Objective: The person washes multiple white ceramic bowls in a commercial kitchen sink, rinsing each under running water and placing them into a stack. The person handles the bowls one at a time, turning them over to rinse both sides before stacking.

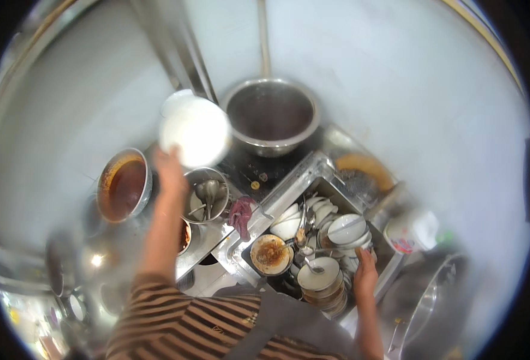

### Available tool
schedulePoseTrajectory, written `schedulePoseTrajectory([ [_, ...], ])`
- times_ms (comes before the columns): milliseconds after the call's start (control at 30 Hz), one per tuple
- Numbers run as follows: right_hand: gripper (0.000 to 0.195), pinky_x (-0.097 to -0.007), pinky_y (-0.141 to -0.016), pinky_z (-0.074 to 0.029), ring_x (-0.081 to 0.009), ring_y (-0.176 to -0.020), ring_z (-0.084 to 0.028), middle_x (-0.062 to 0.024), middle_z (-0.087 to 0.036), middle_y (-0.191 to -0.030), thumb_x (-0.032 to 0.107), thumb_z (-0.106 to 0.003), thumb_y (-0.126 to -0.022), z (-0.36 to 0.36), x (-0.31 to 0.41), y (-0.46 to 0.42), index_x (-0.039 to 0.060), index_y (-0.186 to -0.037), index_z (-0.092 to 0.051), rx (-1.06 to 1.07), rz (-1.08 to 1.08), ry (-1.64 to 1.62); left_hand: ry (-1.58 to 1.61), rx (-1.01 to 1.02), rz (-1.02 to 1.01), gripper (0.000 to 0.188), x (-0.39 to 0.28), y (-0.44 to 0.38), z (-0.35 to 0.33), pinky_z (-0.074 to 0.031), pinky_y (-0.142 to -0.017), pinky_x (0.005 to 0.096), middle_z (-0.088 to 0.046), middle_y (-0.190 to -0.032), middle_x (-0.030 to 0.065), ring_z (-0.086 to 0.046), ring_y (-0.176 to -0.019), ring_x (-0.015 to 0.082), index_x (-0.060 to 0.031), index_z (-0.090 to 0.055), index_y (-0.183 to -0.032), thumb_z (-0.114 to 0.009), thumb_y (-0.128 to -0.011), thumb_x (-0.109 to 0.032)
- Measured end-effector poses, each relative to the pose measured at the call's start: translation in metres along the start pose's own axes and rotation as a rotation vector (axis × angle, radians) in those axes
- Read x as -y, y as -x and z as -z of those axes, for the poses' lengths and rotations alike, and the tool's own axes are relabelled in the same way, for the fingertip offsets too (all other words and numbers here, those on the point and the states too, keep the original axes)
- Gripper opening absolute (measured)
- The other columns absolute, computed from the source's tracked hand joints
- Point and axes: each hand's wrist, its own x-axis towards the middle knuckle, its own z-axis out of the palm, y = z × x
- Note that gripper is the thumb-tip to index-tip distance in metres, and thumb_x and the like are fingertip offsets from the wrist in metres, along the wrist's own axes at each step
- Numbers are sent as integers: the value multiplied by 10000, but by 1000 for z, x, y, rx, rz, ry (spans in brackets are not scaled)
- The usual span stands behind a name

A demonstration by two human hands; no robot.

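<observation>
My left hand grips the edge of a bright white bowl or plate, held up over the left counter; glare hides its surface. A second white rim shows just behind it. In front of me, a steel sink is heaped with used dishes. My right hand is at the sink's right side, beside several stacked white bowls; whether it grips one cannot be seen. Closer to me stands a pile of small plates with a spoon on top. A bowl with brown sauce remains lies at the sink's left.
A wide steel basin of dark liquid stands behind the sink. On the left are a bowl of red-brown sauce and a steel pot with ladles. A purple cloth hangs by the sink edge. A white tub stands right.
</observation>
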Motion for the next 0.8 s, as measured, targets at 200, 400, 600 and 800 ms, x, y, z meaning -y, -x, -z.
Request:
schedulePoseTrajectory([
  [200, 486, -363, -847, -440, -314, -1032, -517, -115, -507, -1193, -90, -476, -650, -22, 16, -21, 129, -1064, -605, 98, 153, 129, -1465, 52, -689, 390, 85, -280, 120, -346, -873, 418, -503, -1057, 197, -495, -981, 322, 9, -483, -1042, -605, -772, -243],
  [400, 348, -350, -753, -472, -262, -983, -513, -78, -508, -1189, 41, -521, -688, -57, 25, -57, 81, -1026, -597, 229, 282, 425, -1258, 295, -926, 480, 122, -347, 39, -462, -612, 384, -602, -719, 187, -588, -686, 345, -1, -571, -697, -690, -666, -465],
  [600, 247, -340, -728, -448, -249, -950, -554, -94, -572, -1095, 169, -537, -742, -153, 0, -100, 100, -959, -634, 648, 216, 969, -1303, 486, -1203, 390, 152, -438, 80, -449, -559, 414, -583, -737, 173, -559, -571, 348, 1, -562, -743, -661, -713, -375],
  [800, 216, -372, -741, -413, -249, -903, -594, -77, -639, -945, 148, -493, -806, -135, 2, -111, 114, -947, -653, 993, 218, 865, -367, 7, 116, 502, 108, -367, 43, -480, -736, 395, -497, -1115, 144, -516, -984, 271, -2, -413, -1179, -583, -753, -207],
])
